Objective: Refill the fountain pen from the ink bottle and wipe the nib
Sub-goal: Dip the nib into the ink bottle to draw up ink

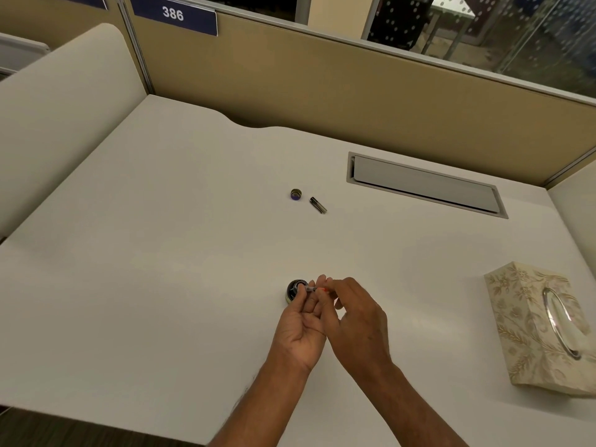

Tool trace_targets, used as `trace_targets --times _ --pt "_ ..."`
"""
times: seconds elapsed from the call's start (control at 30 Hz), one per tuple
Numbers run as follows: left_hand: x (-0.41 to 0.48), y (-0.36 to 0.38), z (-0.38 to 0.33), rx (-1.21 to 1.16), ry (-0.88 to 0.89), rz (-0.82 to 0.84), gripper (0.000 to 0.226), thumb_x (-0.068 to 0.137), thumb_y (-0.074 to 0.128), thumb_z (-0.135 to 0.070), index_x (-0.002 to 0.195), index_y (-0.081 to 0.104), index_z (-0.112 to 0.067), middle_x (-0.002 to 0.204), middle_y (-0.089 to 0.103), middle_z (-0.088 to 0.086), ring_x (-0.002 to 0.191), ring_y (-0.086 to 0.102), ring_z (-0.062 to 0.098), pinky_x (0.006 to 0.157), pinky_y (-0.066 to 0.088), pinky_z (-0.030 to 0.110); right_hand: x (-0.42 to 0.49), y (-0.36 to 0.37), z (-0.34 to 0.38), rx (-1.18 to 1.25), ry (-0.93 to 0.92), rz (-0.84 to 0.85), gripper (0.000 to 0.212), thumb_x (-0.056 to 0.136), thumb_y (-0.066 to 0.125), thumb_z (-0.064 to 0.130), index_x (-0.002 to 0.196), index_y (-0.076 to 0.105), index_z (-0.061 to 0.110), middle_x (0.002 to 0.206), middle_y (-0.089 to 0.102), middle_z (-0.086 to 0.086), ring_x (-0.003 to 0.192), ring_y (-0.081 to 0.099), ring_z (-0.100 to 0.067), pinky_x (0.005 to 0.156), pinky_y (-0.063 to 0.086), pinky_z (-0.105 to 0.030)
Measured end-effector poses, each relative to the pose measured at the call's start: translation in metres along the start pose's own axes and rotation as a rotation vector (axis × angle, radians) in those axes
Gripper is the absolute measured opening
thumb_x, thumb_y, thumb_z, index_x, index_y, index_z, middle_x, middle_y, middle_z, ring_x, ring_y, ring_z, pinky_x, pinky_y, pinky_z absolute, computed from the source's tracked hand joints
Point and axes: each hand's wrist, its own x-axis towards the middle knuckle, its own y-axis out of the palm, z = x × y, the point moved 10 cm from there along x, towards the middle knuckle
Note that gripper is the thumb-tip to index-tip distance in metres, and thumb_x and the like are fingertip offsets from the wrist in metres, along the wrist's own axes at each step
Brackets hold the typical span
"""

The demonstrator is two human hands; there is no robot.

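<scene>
A small dark ink bottle (293, 291) stands open on the white desk (161, 253), just ahead of my hands. My left hand (301, 327) pinches the front of a thin pen section (311, 289) right over the bottle's mouth. My right hand (354, 321) grips the rear of that same piece, where a bit of orange shows. The nib itself is hidden by my fingers. Farther back lie the bottle's cap (296, 194) and a dark pen barrel or cap (318, 205), side by side.
A patterned tissue box (545, 327) stands at the right edge of the desk. A grey cable hatch (425, 183) is set into the desk at the back right. Tan partition walls close off the back and the left.
</scene>
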Motion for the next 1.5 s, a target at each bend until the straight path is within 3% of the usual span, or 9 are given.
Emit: trace_targets --times 0.1,0.27,0.4,0.57,0.73,0.87,1.17,1.33,1.5 --pt "-0.002 0.003 0.0 0.019 0.012 -0.003 0.027 0.105 0.05 -0.018 0.113 0.064 0.003 0.097 0.078 0.022 0.078 0.08 0.031 0.052 0.063 0.039 0.0 0.002 -0.001 0.019 -0.008 0.01 0.008 0.097 0.063 0.021 0.101 0.07 0.023 0.092 0.067 0.013 0.079 0.063 -0.008 0.065 0.056 -0.033" --pt "0.001 0.0 -0.001 0.027 0.023 -0.012 0.028 0.104 0.051 -0.017 0.12 0.062 0.003 0.1 0.079 0.023 0.081 0.08 0.03 0.066 0.066 0.042 0.001 0.003 -0.002 0.005 -0.006 -0.005 0.01 0.097 0.063 0.023 0.089 0.068 0.02 0.082 0.064 0.011 0.072 0.06 -0.011 0.061 0.054 -0.037" --pt "-0.002 0.003 0.0 0.002 0.01 -0.009 0.026 0.104 0.052 -0.016 0.114 0.064 0.004 0.097 0.078 0.023 0.077 0.08 0.032 0.053 0.063 0.039 0.002 0.003 -0.001 0.022 -0.008 0.012 0.007 0.097 0.064 0.026 0.1 0.07 0.024 0.09 0.067 0.015 0.078 0.061 -0.005 0.066 0.055 -0.03" --pt "0.0 -0.001 0.001 -0.013 0.008 -0.007 0.034 0.103 0.053 -0.016 0.128 0.059 0.005 0.105 0.076 0.024 0.082 0.08 0.031 0.057 0.064 0.036 0.0 0.006 -0.002 0.016 -0.035 0.025 0.006 0.097 0.064 0.019 0.092 0.068 0.02 0.084 0.064 0.011 0.076 0.061 -0.009 0.063 0.055 -0.036" --pt "0.003 -0.002 0.0 -0.028 -0.009 0.016 0.043 0.103 0.053 -0.017 0.14 0.053 0.005 0.122 0.07 0.023 0.09 0.079 0.032 0.061 0.065 0.036 0.004 0.001 0.001 0.031 -0.019 -0.008 0.007 0.095 0.068 0.025 0.088 0.068 0.023 0.08 0.062 0.015 0.071 0.057 -0.005 0.06 0.053 -0.029" --pt "0.0 0.0 0.003 -0.075 -0.021 0.019 0.04 0.102 0.054 -0.015 0.137 0.054 0.003 0.11 0.074 0.023 0.085 0.079 0.034 0.057 0.064 0.035 0.004 0.004 0.001 0.046 -0.036 0.016 0.009 0.095 0.067 0.021 0.104 0.07 0.022 0.092 0.068 0.015 0.08 0.061 -0.002 0.068 0.056 -0.026" --pt "0.003 -0.002 0.005 -0.104 -0.03 0.03 0.046 0.1 0.056 -0.017 0.142 0.053 0.002 0.116 0.073 0.021 0.092 0.079 0.032 0.062 0.065 0.036 0.005 0.006 0.0 0.071 -0.054 -0.021 0.007 0.095 0.068 0.02 0.088 0.067 0.018 0.079 0.067 0.009 0.073 0.063 -0.011 0.061 0.055 -0.038" --pt "0.002 0.0 0.006 -0.115 -0.036 0.042 0.038 0.101 0.054 -0.018 0.132 0.059 0.004 0.116 0.073 0.021 0.093 0.079 0.033 0.062 0.065 0.04 0.005 0.003 0.001 0.061 -0.055 -0.018 0.008 0.092 0.072 0.028 0.092 0.069 0.02 0.081 0.066 0.013 0.074 0.061 -0.005 0.061 0.055 -0.03" --pt "0.001 0.0 0.008 -0.17 -0.07 0.052 0.034 0.101 0.055 -0.018 0.125 0.063 0.004 0.104 0.077 0.022 0.088 0.079 0.033 0.06 0.065 0.036 0.003 0.01 0.001 0.048 -0.093 0.051 0.01 0.093 0.072 0.015 0.102 0.069 0.017 0.089 0.068 0.009 0.082 0.061 -0.006 0.069 0.055 -0.026"
